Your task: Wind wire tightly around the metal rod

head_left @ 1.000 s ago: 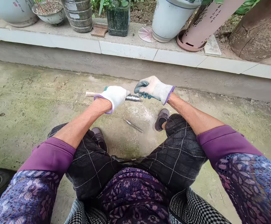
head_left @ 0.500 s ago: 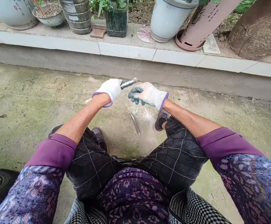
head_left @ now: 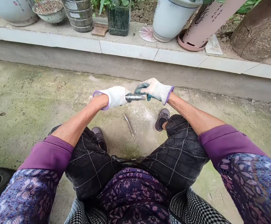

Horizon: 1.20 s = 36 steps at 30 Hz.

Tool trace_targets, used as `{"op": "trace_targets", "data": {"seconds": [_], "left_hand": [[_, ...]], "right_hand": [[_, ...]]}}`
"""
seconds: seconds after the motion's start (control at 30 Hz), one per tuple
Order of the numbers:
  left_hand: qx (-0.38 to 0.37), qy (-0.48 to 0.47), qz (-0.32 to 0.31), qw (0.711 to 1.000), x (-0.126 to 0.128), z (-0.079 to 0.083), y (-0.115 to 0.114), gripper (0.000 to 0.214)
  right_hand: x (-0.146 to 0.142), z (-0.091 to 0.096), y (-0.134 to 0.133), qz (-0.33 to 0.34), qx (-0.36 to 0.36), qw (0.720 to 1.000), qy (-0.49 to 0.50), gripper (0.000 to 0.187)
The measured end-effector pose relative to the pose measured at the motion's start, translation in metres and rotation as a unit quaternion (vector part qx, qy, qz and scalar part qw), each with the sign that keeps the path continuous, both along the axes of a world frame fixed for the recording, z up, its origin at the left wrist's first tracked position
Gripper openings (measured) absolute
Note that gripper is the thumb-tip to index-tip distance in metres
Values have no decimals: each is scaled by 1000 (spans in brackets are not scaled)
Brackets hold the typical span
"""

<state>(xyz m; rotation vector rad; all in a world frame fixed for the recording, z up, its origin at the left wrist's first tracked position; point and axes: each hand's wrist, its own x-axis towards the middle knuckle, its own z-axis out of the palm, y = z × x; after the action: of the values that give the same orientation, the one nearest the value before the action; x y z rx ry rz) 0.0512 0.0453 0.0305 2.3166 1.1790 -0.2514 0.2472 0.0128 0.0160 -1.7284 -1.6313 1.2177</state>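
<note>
My left hand, in a white glove with dark grip coating and purple trim, is closed around a stick wound with shiny silver wire. The stick's bare right end sticks out past the windings, and its other end shows behind my left wrist. My right hand, gloved alike, is curled just above that right end, thumb and fingers together; what it pinches, if anything, is too small to make out. Below both hands, between my shoes, a second, thinner stick appears slightly blurred. I cannot tell whether it hangs or lies on the ground.
Ahead runs a low wall with a white tiled edge. On it stand a white pot, a pink planter, a dark square container and a log. A tyre is at lower left.
The wire-wound stick has turned from slanting upward to nearly level. My right hand has risen and shifted right, over its end. The thinner stick below has moved left.
</note>
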Motion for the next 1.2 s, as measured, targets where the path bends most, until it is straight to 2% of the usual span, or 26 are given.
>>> {"op": "trace_targets", "data": {"seconds": [0.07,0.13,0.27,0.43,0.5,0.6,0.7,0.8,0.93,1.03,1.1,1.2], "left_hand": [[-25,-30,5,999,-2,6,2,18],[-44,-60,36,997,-2,9,6,29],[-8,-37,89,995,-2,4,19,36],[137,114,53,983,-6,-12,31,35],[175,162,27,971,-7,-16,28,37],[193,193,-34,961,-5,-21,16,38],[178,195,-94,960,1,-22,6,40],[147,169,-99,970,6,-15,3,37],[63,52,-49,995,7,5,3,35],[-10,-56,9,998,5,16,2,41],[-40,-94,51,993,3,19,2,46],[-42,-109,85,989,1,15,7,46]], "right_hand": [[-3,-2,-1,-7,-16,1000,25,14],[-8,-3,-4,-6,-30,999,41,14],[-20,-2,-12,26,-22,999,29,14],[-30,6,-24,50,-24,998,17,13],[-30,11,-25,46,-11,999,13,11],[-25,17,-22,32,23,999,7,12],[-16,18,-14,9,37,999,-1,15],[-5,13,-5,-24,36,999,4,15],[6,4,2,-58,36,997,38,9],[6,-1,1,-66,21,996,53,8],[2,-1,-1,-52,15,997,52,7],[-7,2,-9,-13,18,999,33,7]]}}
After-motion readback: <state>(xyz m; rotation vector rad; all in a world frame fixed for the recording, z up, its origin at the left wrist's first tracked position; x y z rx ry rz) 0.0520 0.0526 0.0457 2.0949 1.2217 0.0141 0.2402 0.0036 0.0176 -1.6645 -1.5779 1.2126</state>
